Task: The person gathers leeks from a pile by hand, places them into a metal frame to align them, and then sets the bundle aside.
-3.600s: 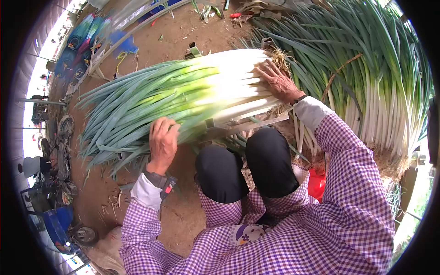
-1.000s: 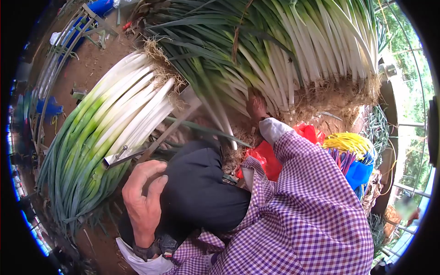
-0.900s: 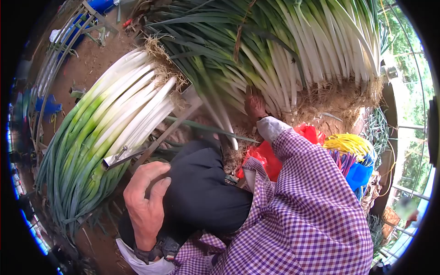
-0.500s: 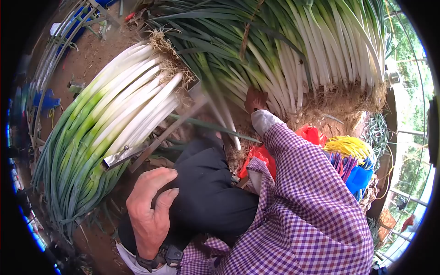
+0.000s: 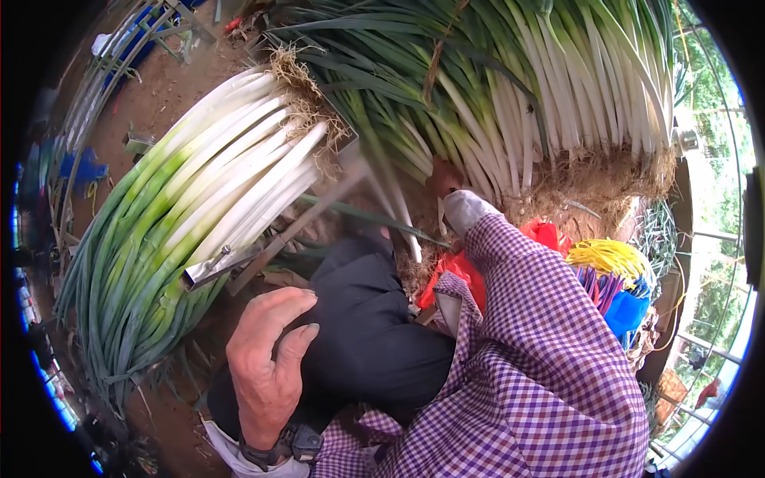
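Head view – left hand: the left hand [image 5: 269,362] lies palm down on the black trouser knee [image 5: 374,319] at the near centre. The fingers are loose and a little spread, and they grip nothing.
Head view – left wrist: a dark wristwatch [image 5: 295,442] sits on it, at the near edge of the scene.
Head view – right hand: the right hand [image 5: 445,174] is pushed in at the foot of the big leek pile [image 5: 558,80] – only a small patch of it shows above the white cuff [image 5: 466,209]. The fingers are buried among the stalks, so I cannot tell whether they are clenched or loose.
Head view – big leek pile: it fills the far right, white stalks pointing near, with earthy roots [image 5: 590,171] along its near edge.
Head view – laid bundle: a second leek bundle [image 5: 215,183] lies on the left, on a metal frame [image 5: 219,267]. Its root ends are far and its green tops run near and left. It is well apart from both hands.
Head view – sleeve: a purple checked sleeve [image 5: 542,350] runs from the near right up to the cuff.
Head view – right side: a red bag [image 5: 456,269] lies just beside the knee, and yellow bands [image 5: 610,255] lie further right.
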A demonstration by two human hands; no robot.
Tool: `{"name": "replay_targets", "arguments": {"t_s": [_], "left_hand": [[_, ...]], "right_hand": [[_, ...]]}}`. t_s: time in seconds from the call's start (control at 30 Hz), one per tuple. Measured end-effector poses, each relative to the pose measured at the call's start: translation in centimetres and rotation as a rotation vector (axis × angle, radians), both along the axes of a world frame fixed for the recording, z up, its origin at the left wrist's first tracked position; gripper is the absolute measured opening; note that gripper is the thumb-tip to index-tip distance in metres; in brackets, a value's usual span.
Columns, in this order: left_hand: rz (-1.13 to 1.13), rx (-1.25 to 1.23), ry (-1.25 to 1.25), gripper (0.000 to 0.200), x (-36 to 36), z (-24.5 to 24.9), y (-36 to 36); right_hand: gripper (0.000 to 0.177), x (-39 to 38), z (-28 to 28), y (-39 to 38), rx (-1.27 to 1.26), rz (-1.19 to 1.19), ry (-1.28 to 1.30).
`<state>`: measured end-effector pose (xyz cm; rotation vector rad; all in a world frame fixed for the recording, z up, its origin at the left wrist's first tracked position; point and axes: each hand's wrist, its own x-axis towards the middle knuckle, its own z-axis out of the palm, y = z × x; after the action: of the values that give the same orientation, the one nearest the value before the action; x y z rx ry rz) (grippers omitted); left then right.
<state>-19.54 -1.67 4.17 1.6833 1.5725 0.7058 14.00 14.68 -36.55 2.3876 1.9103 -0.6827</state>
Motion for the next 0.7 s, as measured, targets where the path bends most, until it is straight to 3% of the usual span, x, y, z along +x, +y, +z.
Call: {"name": "replay_targets", "arguments": {"t_s": [0.17, 0.3, 0.57, 0.7], "left_hand": [[-0.004, 0.000, 0.006, 0.022, 0.1, 0.0, 0.0], [-0.018, 0.006, 0.007, 0.022, 0.2, 0.1, -0.1], [-0.027, 0.016, 0.010, 0.020, 0.6, -0.3, 0.1], [-0.016, 0.025, -0.016, 0.019, 0.7, -0.4, 0.1]], "right_hand": [[0.069, 2.9, 0.8, 2.9, -0.344, 0.058, 0.275], [0.086, 1.9, 6.9, 2.1, -0.468, 0.059, 0.368], [0.088, 0.0, 3.1, -1.1, -0.220, 0.065, 0.382], [0.085, 0.0, 4.7, -1.6, -0.140, 0.082, 0.256]]}}
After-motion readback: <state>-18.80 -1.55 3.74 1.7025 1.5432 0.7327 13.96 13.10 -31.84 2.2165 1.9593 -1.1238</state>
